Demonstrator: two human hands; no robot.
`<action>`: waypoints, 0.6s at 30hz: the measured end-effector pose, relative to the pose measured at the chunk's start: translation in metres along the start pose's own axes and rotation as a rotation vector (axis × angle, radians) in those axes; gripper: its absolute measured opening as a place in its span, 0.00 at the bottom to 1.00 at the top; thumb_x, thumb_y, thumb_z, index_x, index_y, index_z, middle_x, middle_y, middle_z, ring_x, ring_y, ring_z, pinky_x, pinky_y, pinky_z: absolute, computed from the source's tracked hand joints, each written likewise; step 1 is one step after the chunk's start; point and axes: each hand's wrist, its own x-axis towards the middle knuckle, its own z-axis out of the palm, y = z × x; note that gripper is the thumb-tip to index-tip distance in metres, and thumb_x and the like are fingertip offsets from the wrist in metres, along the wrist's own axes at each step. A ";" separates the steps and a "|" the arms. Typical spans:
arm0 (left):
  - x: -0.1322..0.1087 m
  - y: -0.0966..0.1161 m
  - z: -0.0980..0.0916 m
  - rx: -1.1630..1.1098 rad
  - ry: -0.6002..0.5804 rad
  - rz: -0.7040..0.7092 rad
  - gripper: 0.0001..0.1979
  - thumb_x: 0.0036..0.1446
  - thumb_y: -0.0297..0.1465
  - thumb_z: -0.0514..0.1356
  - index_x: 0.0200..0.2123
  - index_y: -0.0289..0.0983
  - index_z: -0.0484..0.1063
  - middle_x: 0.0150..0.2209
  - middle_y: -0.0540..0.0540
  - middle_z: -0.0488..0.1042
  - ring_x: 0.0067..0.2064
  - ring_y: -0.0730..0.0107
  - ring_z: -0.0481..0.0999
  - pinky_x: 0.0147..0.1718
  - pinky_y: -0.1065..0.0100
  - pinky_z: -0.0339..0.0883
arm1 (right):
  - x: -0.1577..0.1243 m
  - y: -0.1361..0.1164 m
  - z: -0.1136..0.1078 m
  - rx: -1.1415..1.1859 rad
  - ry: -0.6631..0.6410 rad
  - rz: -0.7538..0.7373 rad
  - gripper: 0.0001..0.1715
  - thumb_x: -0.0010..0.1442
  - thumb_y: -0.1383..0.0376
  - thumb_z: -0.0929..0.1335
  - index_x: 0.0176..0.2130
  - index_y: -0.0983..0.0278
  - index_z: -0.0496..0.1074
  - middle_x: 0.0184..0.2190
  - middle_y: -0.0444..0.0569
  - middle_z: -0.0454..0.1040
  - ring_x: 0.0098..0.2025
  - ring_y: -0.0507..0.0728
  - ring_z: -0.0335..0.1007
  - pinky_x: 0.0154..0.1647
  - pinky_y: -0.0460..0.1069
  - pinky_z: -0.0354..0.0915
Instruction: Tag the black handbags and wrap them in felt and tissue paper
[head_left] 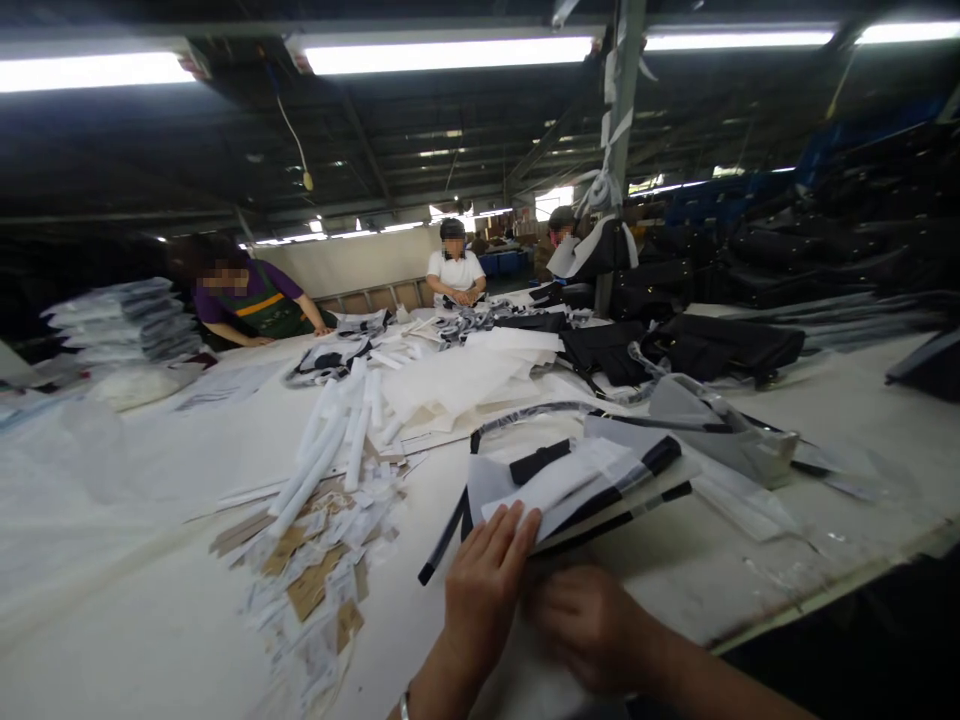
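My left hand (484, 585) rests with its fingers stretched flat on the near edge of a stack of white and black fabric pieces (585, 485) lying on the white table (135, 560). My right hand (589, 625) sits just right of it, below the stack's front edge, fingers curled inward; what they grip is hidden in shadow. A black strap (450, 530) runs from the stack toward the left hand.
A heap of paper tags and rolled white strips (322, 500) lies left of my hands. Black bags (712, 345) and clear plastic (720, 430) sit to the right. Three other people work at the far end of the table. A pole (619, 150) stands behind.
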 end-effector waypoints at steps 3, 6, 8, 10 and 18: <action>-0.011 0.009 0.008 0.024 -0.029 0.042 0.19 0.73 0.28 0.45 0.58 0.41 0.71 0.55 0.49 0.76 0.54 0.63 0.78 0.48 0.62 0.74 | 0.000 -0.009 -0.036 0.099 0.047 -0.074 0.18 0.61 0.72 0.62 0.49 0.66 0.73 0.42 0.54 0.81 0.42 0.56 0.77 0.43 0.50 0.73; -0.016 0.017 0.010 0.036 -0.027 0.093 0.20 0.72 0.27 0.45 0.56 0.43 0.72 0.54 0.51 0.77 0.53 0.64 0.79 0.47 0.63 0.75 | 0.024 0.030 -0.058 0.038 0.105 0.249 0.18 0.65 0.72 0.60 0.50 0.64 0.73 0.47 0.54 0.79 0.51 0.57 0.75 0.53 0.51 0.69; -0.016 0.022 0.009 0.041 -0.008 0.092 0.20 0.72 0.26 0.46 0.56 0.44 0.73 0.53 0.51 0.78 0.52 0.64 0.79 0.47 0.65 0.74 | 0.047 0.074 -0.058 -0.036 -0.076 0.645 0.18 0.68 0.69 0.60 0.52 0.63 0.73 0.52 0.53 0.77 0.54 0.57 0.72 0.58 0.52 0.66; -0.017 0.028 0.008 0.056 0.030 0.069 0.19 0.72 0.27 0.47 0.56 0.45 0.73 0.52 0.51 0.79 0.52 0.65 0.79 0.48 0.66 0.73 | 0.069 0.115 -0.045 -0.043 -0.204 0.758 0.14 0.68 0.66 0.63 0.49 0.65 0.75 0.48 0.54 0.78 0.50 0.58 0.75 0.53 0.52 0.69; -0.033 0.066 0.040 0.023 0.391 -0.176 0.16 0.70 0.30 0.52 0.48 0.50 0.79 0.46 0.53 0.82 0.49 0.68 0.81 0.60 0.65 0.62 | 0.122 0.170 0.036 -0.058 -0.481 1.047 0.19 0.67 0.58 0.69 0.53 0.65 0.70 0.53 0.53 0.72 0.50 0.60 0.72 0.51 0.60 0.70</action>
